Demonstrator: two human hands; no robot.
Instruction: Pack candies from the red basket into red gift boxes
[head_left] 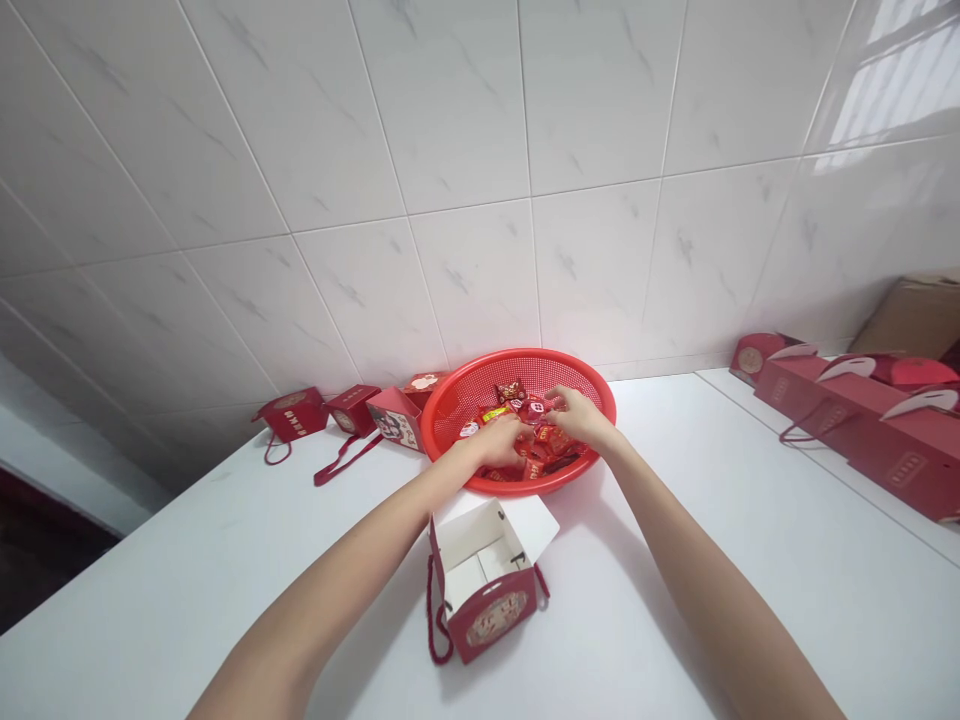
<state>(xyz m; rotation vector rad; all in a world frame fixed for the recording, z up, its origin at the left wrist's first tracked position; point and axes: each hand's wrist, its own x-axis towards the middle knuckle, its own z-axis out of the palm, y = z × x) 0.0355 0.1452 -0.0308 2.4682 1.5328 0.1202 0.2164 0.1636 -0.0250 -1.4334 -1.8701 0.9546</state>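
Note:
A red perforated plastic basket (517, 488) holds several wrapped candies (553, 440), mostly red, one with a yellow wrapper. My left hand (501, 442) reaches into its left part, fingers bent loosely apart down among the candies, fingertips partly hidden. My right hand (581, 416) comes in over the right rim, its fingers spread and curved above the candies. In neither hand can I make out a held candy. Nearer me stands an open red gift box (491, 620), its white inside bare, a white-backed flap folded out to the right and a dark red cord hanging at its side.
Several red boxes (296, 415) with cords stand along the wall at left. More red gift boxes (832, 400) line the right side of the white table (315, 600), with a brown cardboard box (904, 315) behind. The tiled wall (472, 270) rises close behind the basket.

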